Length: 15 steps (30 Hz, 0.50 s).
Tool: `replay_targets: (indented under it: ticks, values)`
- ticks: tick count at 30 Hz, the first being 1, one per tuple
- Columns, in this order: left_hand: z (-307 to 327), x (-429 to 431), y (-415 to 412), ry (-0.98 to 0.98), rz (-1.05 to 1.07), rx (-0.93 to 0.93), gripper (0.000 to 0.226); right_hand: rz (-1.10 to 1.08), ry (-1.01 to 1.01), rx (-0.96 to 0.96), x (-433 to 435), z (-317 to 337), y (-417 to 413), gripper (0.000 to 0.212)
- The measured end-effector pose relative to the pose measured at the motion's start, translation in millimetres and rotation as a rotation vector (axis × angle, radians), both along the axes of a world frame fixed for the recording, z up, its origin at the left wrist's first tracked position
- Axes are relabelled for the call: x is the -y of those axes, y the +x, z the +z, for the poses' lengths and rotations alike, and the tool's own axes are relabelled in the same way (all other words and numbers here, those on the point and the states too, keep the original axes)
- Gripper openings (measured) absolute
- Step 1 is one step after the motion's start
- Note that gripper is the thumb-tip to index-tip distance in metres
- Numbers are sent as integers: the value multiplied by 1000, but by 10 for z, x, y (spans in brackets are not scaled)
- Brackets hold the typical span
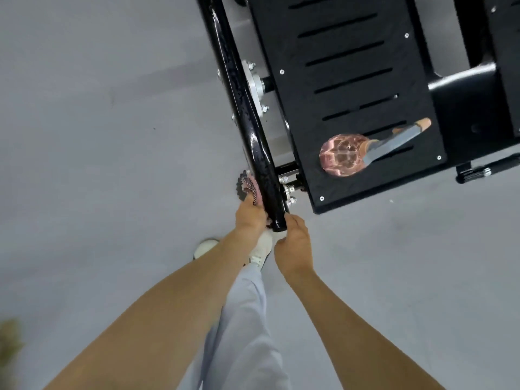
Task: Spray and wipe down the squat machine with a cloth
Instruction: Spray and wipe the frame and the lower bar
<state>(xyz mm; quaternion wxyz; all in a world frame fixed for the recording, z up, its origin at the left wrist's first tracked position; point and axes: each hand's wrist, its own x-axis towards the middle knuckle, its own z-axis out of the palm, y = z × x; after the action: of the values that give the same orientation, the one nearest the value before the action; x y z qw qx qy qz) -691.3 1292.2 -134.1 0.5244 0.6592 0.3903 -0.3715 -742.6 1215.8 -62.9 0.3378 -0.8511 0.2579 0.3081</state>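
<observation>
Squat machine, seen from above.

- Frame tube (247, 108): round, glossy black, with mottled reflections on the paint. It runs diagonally down to a capped end between the two hands.
- Footplate (351, 80): flat, matte black and finely grained, cut with parallel slots and fixed by small bright screws at the edges. It is set just right of the tube.
- Silver flange (253, 80) and hex bolts (288, 190): bare metal, seen between tube and plate.
- Cloth (249, 187): soft, pink with a dark patterned, scalloped edge, bunched up. It is pressed against the left side of the tube near its lower end.
- Left hand (250, 215): curled over the cloth, which is gripped and held to the tube.
- Right hand (294, 246): its thumb is laid against the capped tube end and its fingers are curled underneath, out of sight. Whether the tube is actually grasped cannot be told.
- Spray bottle (344, 154): a rounded, translucent pink body with a grey nozzle and a tan tip. It is laid on its side on the footplate, near the plate's lower corner and well apart from both hands.
- Floor (84, 108): smooth, matte grey.
- Pale trousers (247, 319) and white shoes (261, 249) are seen below the hands.
</observation>
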Motion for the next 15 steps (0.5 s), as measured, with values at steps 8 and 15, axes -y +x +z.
replay_targets:
  ticks: [8, 15]
  values:
    - [109, 284, -400, -135, 510, -252, 23, -300, 83, 109, 174, 19, -129, 38]
    - [46, 443, -426, -208, 863, -210, 34, 40, -45, 23, 479, -107, -312, 58]
